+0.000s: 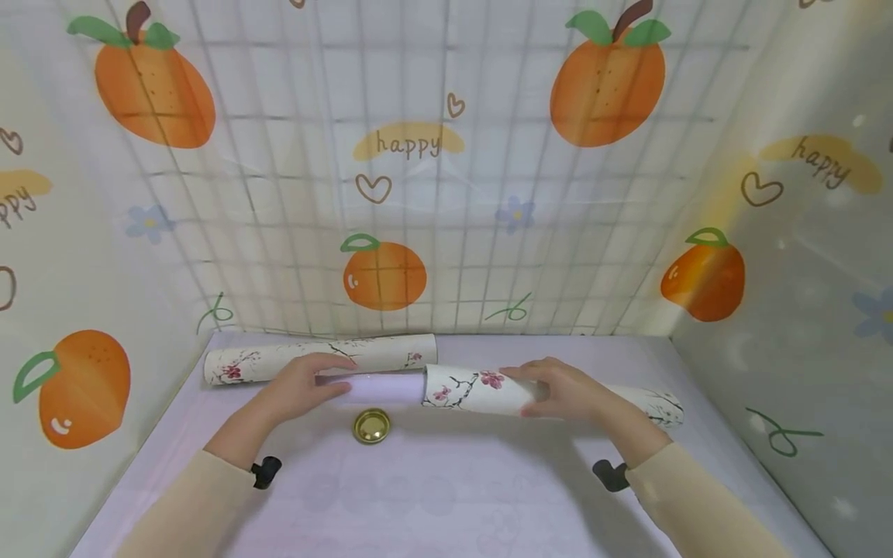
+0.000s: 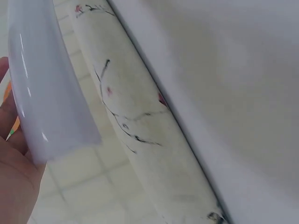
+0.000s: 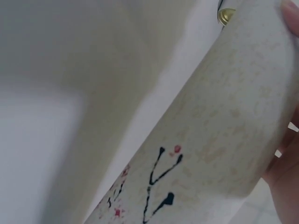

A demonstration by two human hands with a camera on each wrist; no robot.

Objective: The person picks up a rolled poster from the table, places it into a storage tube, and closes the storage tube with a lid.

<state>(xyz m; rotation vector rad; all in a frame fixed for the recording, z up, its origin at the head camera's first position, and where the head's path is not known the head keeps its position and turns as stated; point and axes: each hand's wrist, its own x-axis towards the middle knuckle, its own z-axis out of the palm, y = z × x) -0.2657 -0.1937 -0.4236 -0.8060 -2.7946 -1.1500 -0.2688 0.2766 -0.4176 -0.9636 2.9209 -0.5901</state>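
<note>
In the head view my left hand [image 1: 301,384] holds the left end of a translucent pale-lavender tube [image 1: 384,388] between thumb and fingers. The tube's right end meets the open end of a white roll printed with plum blossoms [image 1: 463,389]. My right hand [image 1: 563,390] grips that roll around its middle, and it stretches on to the right behind the wrist. The left wrist view shows the glossy tube [image 2: 49,88] against the left fingers [image 2: 7,116]. In the right wrist view the printed roll [image 3: 219,121] lies along the right hand [image 3: 286,172].
A second blossom-printed roll [image 1: 279,363] lies on the lavender tabletop [image 1: 418,488] along the back left, just behind the left hand. In front of the tube sits a small round gold lid [image 1: 371,426]. Printed cloth walls [image 1: 446,201] stand around the back and sides.
</note>
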